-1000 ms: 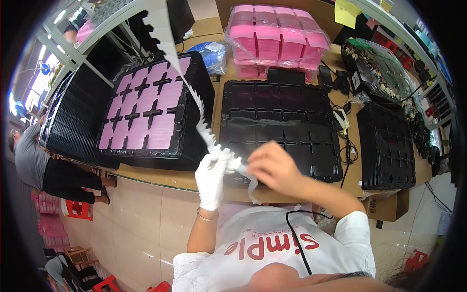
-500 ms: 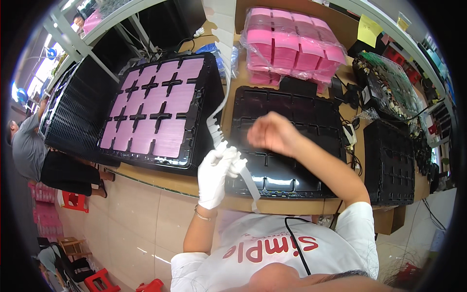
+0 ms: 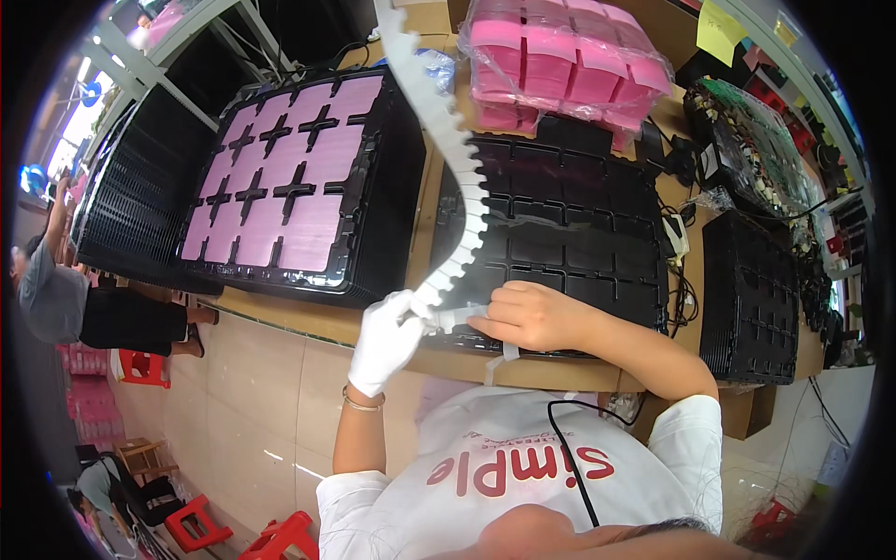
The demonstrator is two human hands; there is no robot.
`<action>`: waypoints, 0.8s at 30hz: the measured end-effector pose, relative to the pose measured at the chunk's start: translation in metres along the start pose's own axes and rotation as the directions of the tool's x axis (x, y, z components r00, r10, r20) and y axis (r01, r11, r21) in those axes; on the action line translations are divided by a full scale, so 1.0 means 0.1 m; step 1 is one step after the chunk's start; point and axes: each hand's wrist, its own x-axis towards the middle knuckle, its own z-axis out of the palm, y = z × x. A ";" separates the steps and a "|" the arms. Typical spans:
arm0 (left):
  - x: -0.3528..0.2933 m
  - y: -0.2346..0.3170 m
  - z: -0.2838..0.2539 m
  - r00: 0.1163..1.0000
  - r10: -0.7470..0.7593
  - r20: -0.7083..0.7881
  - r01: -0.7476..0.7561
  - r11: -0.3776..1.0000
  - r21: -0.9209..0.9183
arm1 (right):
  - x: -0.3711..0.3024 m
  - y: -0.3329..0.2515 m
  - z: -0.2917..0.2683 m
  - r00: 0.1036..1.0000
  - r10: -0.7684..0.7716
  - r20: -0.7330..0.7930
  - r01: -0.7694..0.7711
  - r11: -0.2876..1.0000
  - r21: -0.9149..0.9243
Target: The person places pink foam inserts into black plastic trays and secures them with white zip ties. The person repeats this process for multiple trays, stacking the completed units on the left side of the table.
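Observation:
My left hand, in a white glove, pinches a long whitish strip with a row of small tabs along one edge. From the glove the strip curves up and away to the far edge of the view. My bare right hand has its fingers closed on a short piece of the strip to the right of the glove. Below the right hand a loose end hangs over the table's front edge. Both hands are above the near edge of a black moulded tray with rectangular compartments.
On the left stands a stack of black trays topped with pink sheets. Wrapped pink blocks sit at the back. More black trays, circuit boards and cables are at right. Another person stands at far left.
My right hand has come down and left to the strip beside the glove. The strip now arcs higher and further right, nearer the camera. My left hand has shifted slightly left and nearer.

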 end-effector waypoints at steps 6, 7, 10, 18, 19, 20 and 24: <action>0.06 -0.01 0.02 0.996 0.018 0.085 -0.041 0.962 0.268 | -0.05 0.06 0.11 0.995 0.054 0.089 -0.062 0.994 0.094; 0.08 -0.01 0.01 0.996 -0.010 0.089 -0.012 0.969 0.248 | -0.05 0.06 0.11 0.989 0.078 0.127 -0.091 0.991 0.103; 0.10 0.01 0.00 0.987 -0.122 0.105 0.108 0.986 0.130 | 0.05 0.03 -0.02 0.946 0.113 0.303 -0.125 0.992 0.022; 0.13 -0.01 -0.03 0.977 -0.157 0.142 0.135 0.979 0.152 | 0.10 0.04 -0.06 0.911 0.083 0.405 -0.098 0.995 0.017; 0.13 0.01 -0.02 0.974 -0.179 0.141 0.163 0.980 0.119 | 0.12 0.04 -0.06 0.907 0.094 0.410 -0.111 0.994 0.018; 0.12 0.02 -0.01 0.969 -0.201 0.141 0.190 0.978 0.085 | 0.11 0.03 -0.05 0.910 0.083 0.406 -0.097 0.995 0.014; 0.12 -0.11 -0.03 0.976 -0.172 0.131 0.169 0.985 0.034 | 0.16 0.13 0.13 0.935 0.180 0.306 -0.201 0.979 0.039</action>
